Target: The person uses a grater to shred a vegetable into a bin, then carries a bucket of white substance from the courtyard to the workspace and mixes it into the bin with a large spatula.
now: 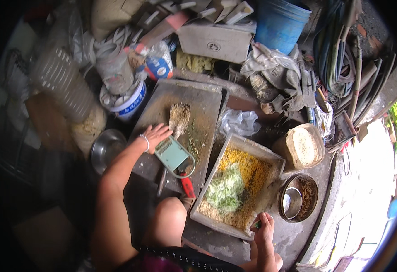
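Observation:
My left hand (pixel 156 136), with a beaded bracelet at its wrist, lies flat with its fingers spread at the upper end of a pale green grater (pixel 174 156). The grater rests on a worn board (pixel 198 93), its looped handle towards me. Beside that loop is a red-handled tool (pixel 187 187), its other end partly hidden. My right hand (pixel 264 226) is closed around a small green piece, mostly hidden by the fingers, at the near right corner of a shallow tray (pixel 230 231). Inside the tray, pale green shreds (pixel 226 190) lie over yellow corn kernels (pixel 247 161) and lighter grain.
A steel bowl (pixel 108 151) stands left of the board. To the tray's right are a tub of pale meal (pixel 303 146) and a round pot (pixel 315 207) with a small metal bowl inside. Behind stand a white bucket (pixel 130 108), a carton (pixel 215 39) and a blue bucket (pixel 280 27).

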Demonstrator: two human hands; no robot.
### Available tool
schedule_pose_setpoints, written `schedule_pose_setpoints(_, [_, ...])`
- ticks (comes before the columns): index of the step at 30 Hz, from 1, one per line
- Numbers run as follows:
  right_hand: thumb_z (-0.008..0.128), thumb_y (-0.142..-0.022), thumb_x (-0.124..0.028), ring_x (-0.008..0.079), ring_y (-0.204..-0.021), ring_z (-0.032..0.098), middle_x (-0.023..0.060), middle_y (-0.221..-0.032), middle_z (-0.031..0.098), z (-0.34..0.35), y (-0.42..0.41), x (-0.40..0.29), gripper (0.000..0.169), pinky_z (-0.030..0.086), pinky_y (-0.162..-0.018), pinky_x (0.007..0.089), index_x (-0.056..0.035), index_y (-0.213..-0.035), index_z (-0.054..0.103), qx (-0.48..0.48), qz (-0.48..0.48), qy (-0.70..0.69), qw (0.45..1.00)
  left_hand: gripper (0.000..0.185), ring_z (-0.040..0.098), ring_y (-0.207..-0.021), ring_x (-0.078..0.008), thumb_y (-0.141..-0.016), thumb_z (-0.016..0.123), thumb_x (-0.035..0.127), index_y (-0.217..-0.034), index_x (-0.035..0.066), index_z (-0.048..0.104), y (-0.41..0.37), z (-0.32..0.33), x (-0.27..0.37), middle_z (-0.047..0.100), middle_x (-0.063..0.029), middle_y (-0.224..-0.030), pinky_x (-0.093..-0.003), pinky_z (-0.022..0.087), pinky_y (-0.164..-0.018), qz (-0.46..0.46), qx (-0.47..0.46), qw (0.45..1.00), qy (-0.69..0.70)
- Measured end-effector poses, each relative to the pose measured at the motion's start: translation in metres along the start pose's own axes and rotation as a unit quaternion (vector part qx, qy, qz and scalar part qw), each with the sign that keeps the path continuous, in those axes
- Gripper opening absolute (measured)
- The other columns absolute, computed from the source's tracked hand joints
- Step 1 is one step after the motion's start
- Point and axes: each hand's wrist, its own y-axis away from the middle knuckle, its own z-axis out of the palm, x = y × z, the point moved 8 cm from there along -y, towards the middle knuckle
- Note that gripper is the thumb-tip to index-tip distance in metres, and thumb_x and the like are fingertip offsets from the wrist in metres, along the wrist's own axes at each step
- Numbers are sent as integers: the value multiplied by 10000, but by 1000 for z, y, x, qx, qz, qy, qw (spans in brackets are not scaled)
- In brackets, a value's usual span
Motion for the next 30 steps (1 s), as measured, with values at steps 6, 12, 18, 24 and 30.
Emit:
schedule_pose_setpoints(6, [481,-886,-240,100,-448,424,7,-599,466,-1,-4,7,244,362,-347,226,-77,-704,498,15,12,47,999,1017,313,-1214,-294,-408,785,267,-1278,45,306,20,-13,-1,381,-136,-1239,-486,287,-973,33,25,995,92])
schedule_pose_setpoints(12, [470,-889,-242,89,-466,424,-1,-598,455,4,1,6,246,378,-361,225,-79,-707,493,29,28,40,998,1044,407,-1138,-361,-430,766,258,-1284,-34,242,59,-36,-53,400,-260,-1218,-381,358,-969,-196,254,884,339])
schedule_pose_setpoints(18, [467,-892,-235,83,-464,412,-6,-594,444,15,1,-6,249,363,-362,222,-77,-702,488,-20,5,14,1000,984,501,-1052,-344,-478,770,359,-1229,-96,325,-41,-172,-154,483,-272,-1157,-372,414,-910,-247,361,768,467])
schedule_pose_setpoints(24, [475,-889,-210,92,-444,416,3,-582,458,2,1,-8,238,339,-360,221,-78,-691,487,18,5,-36,999,956,538,-1037,-328,-439,779,410,-1167,-102,431,-100,-277,-119,518,-262,-1142,-320,452,-864,-364,371,752,405])
schedule_pose_setpoints(30, [485,-885,-216,111,-447,442,23,-575,477,-5,3,-12,254,364,-394,235,-60,-684,496,25,-6,-21,999,863,549,-1040,-287,-418,786,454,-1089,-34,547,-165,-261,-116,550,-218,-1135,-306,443,-884,-367,334,755,429])
